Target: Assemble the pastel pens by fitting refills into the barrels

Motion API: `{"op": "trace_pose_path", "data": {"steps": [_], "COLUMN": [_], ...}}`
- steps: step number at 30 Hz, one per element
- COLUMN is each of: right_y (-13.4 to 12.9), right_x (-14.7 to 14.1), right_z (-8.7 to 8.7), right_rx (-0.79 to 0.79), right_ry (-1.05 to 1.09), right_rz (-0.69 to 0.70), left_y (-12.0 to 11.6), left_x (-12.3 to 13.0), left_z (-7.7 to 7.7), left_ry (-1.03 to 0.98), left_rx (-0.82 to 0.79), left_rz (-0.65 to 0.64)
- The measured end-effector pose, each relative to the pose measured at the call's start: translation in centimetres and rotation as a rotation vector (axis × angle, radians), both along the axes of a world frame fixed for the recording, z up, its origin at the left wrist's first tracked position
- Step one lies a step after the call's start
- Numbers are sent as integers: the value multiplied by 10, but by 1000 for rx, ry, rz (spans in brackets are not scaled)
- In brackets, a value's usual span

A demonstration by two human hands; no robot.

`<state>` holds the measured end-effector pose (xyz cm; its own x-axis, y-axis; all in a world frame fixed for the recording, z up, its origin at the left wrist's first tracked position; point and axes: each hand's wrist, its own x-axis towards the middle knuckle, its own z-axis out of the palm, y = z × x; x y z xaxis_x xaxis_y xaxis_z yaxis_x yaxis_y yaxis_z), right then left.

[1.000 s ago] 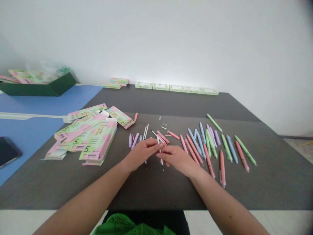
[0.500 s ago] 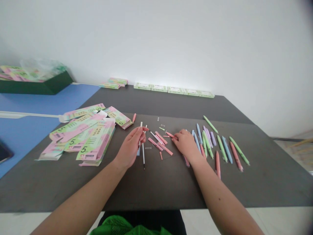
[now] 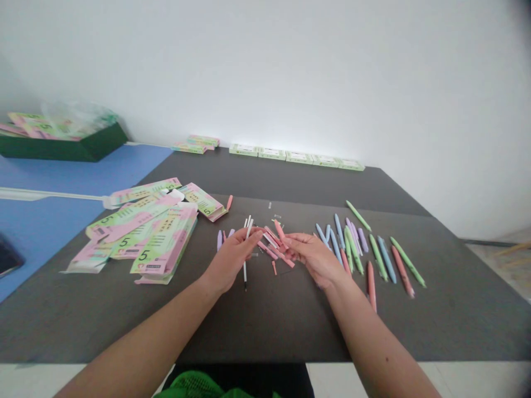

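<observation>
My left hand [image 3: 230, 258] is closed in a pinch, with a slim white pen refill [image 3: 249, 228] standing up at its fingertips. Another white refill with a dark tip [image 3: 244, 275] lies just beside it. The fingers of my right hand [image 3: 312, 253] are wrapped round a pink pen barrel [image 3: 279, 228], tilted up and to the left. Between and below both hands lie loose pink pen parts [image 3: 286, 260], partly hidden by my fingers. A small pink piece [image 3: 274, 267] and small clear pieces [image 3: 277, 216] are scattered close by.
Right of my hands lie several pastel pens, among them a green pen [image 3: 358, 215] and a pink pen [image 3: 371, 284]. Printed cartons [image 3: 166, 243] are heaped at the left. Small boxes [image 3: 298, 158] line the back. A dark green bin [image 3: 99, 145] stands on the blue surface [image 3: 136, 160].
My right hand has lifted the pink barrel and brought it left, near my left hand. My left hand has shifted slightly right and down, uncovering purple parts behind it.
</observation>
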<state>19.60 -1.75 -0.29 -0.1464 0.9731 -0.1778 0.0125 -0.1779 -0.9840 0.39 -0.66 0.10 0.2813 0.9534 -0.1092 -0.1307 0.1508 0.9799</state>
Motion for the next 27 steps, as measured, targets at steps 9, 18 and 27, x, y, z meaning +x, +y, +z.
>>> {"op": "trace_pose_path", "data": {"steps": [9, 18, 27], "right_y": [-14, 2, -4], "right_x": [-18, 9, -2], "right_z": [2, -8, -10], "right_rx": [-86, 205, 151], "right_ry": [196, -558, -1196], "right_rz": [24, -263, 127], "left_y": [0, 10, 12], "left_x": [3, -9, -9], "left_z": [0, 2, 0], "left_ry": [-297, -697, -672], "left_rx": [-159, -377, -355], "left_rz": [-49, -37, -3]}}
